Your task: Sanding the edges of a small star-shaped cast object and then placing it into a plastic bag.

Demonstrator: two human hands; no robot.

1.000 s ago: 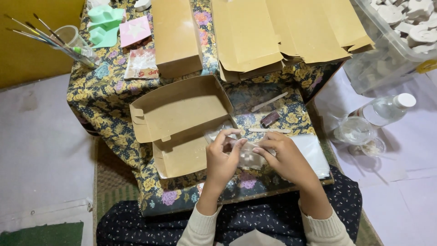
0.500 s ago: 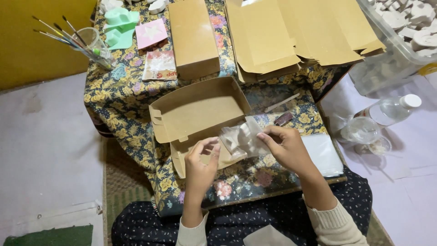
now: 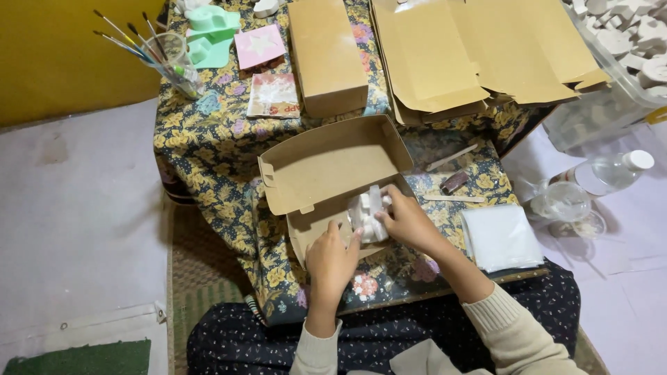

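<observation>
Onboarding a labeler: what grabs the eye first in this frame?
Centre: the open brown cardboard box, where the right hand and left hand press a clear-wrapped white piece into its tray. Behind it lie flat box blanks; a cup of paintbrushes stands far left on the floral cloth.
</observation>
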